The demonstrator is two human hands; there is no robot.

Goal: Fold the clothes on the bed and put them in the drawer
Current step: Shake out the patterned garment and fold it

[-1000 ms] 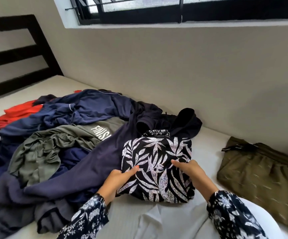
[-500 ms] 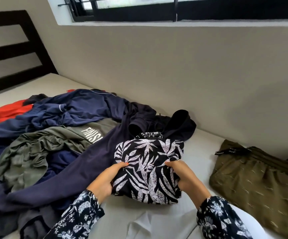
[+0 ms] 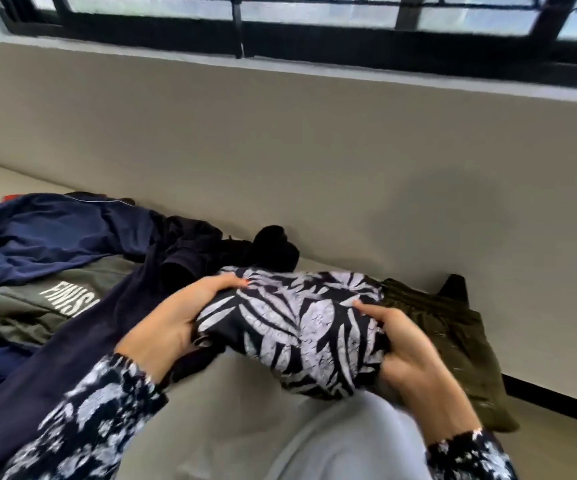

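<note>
Bed (image 3: 231,403) sheet nearest, pale, at 6 o'clock. Left hand (image 3: 173,323) at 9 o'clock of folded leaf-print garment (image 3: 301,330), fingers curled round its edge. Right hand (image 3: 415,355) at 3 o'clock, thumb on top, fingers wrapped under. Garment held between both hands, above bed. Olive garment (image 3: 453,341) just beyond, 2 o'clock. Unfolded pile (image 3: 72,271) at 10 o'clock. Wall (image 3: 314,168), window (image 3: 280,26) farthest, 12 o'clock.

1. Folded garment (image 3: 301,330): held between left hand (image 3: 176,323) and right hand (image 3: 415,358), above bed (image 3: 231,420).
2. Clothes pile (image 3: 55,271): left, on bed.
3. Trousers (image 3: 453,344): right, behind garment.
</note>
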